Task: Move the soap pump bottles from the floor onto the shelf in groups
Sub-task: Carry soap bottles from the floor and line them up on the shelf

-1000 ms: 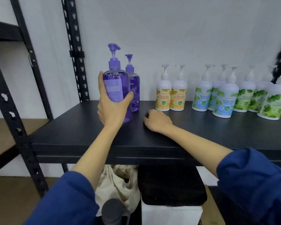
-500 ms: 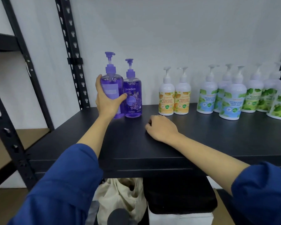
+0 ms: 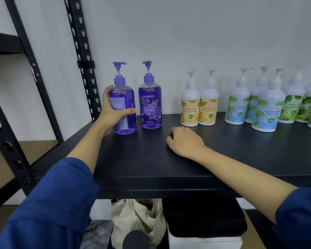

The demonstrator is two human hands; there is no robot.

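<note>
At the far left of the frame, black perforated uprights [image 3: 83, 56] of the rack rise against a white wall. The black shelf [image 3: 169, 159] spans the middle of the frame from left to right. Entering from the lower left, a blue sleeve [image 3: 48, 203] leads to the left hand [image 3: 111, 112], which grips a purple pump bottle [image 3: 124, 105] standing upright on the shelf at centre left; the thumb crosses the front of the bottle and the fingers curl round its left side, clamped on it. The back label of this bottle faces the camera. Just to its right, apart by a narrow gap, stands a second purple bottle [image 3: 151, 103], front label outward, marked "guardian".

Right of centre, the right hand [image 3: 184, 141] rests on the shelf surface with its fingers curled under, holding nothing; its forearm runs to a blue sleeve at the lower right.

Behind this hand, near the wall, two white bottles with orange labels [image 3: 198, 106] stand side by side, touching. Farther right, a cluster of white bottles with blue-green labels [image 3: 255, 106] follows, then white bottles with green leaf labels [image 3: 300, 105] at the right edge, partly blurred.

Below the shelf, at bottom centre, lie a cream cloth bag [image 3: 138, 218] and, to its right, a black case on a white box [image 3: 205, 220].
</note>
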